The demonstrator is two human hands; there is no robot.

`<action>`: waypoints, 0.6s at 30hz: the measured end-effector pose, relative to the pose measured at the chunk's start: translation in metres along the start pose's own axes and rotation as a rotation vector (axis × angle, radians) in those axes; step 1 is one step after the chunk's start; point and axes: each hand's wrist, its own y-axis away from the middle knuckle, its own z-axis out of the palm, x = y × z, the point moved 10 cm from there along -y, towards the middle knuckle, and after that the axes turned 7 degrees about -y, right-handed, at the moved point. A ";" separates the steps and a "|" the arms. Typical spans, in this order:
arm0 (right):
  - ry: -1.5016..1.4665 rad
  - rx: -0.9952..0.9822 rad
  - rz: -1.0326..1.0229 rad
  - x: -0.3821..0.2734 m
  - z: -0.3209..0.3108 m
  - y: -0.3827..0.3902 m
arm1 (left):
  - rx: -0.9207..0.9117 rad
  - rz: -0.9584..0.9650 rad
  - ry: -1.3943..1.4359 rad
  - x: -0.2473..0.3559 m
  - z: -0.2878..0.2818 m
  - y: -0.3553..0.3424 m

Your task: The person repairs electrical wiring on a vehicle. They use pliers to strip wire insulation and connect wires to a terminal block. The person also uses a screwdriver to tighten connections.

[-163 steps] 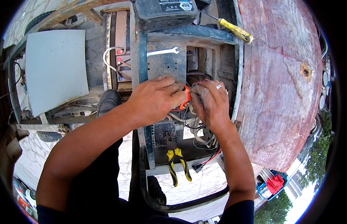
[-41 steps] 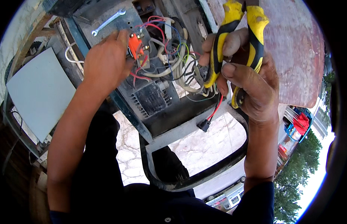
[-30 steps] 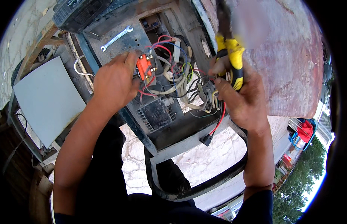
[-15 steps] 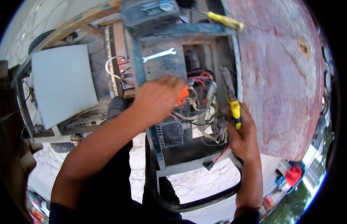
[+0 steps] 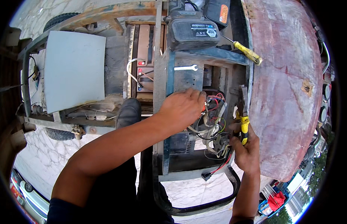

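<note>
My left hand (image 5: 184,107) is closed over the wire bundle, its fingertips around a small orange piece (image 5: 203,108) that is mostly hidden. Red, blue, white and black wires (image 5: 214,125) tangle inside the metal frame beside it. On the right, my right hand (image 5: 247,149) grips a yellow-and-black handled tool (image 5: 244,125), its flat metal end pointing away from me. The exact kind of tool is unclear. A black connector (image 5: 207,176) on red and black leads hangs near the front rail.
An open-ended wrench (image 5: 186,68) lies on the metal plate beyond my left hand. Farther off are a dark battery pack (image 5: 194,33) and a yellow-handled screwdriver (image 5: 248,53). Batteries (image 5: 145,78) and a grey panel (image 5: 76,71) are left; a worn reddish board (image 5: 281,93) is right.
The view has shifted, so the frame sits farther right and lower. Less of the orange piece shows at my left fingers. My right hand still grips the yellow-and-black handled tool.
</note>
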 end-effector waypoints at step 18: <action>0.143 0.234 -0.093 -0.006 -0.039 0.007 | 0.016 0.030 -0.090 0.001 0.004 0.005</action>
